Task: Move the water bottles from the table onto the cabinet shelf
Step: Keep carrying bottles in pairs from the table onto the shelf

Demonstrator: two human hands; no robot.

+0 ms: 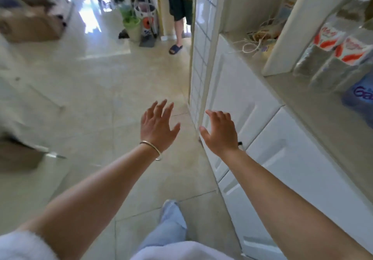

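Two clear water bottles with red-and-white labels (pixel 331 54) stand on the white cabinet shelf (pixel 298 90) at the upper right, blurred by motion. A blue-labelled bottle (pixel 359 100) lies beside them at the right edge. My left hand (pixel 157 126), with a bangle on the wrist, is held out over the floor, fingers spread, holding nothing. My right hand (pixel 220 130) is also open and empty, just in front of the white cabinet doors (pixel 252 118). The table (pixel 22 102) is a blurred pale surface at the left; no bottle shows on it.
A person in dark shorts and slippers (pixel 179 13) stands in the doorway ahead. Green plant pots and a metal rack (pixel 139 17) stand near it. A string bag (pixel 260 37) lies in the cabinet's far compartment. Tiled floor (pixel 121 78) stretches between table and cabinet.
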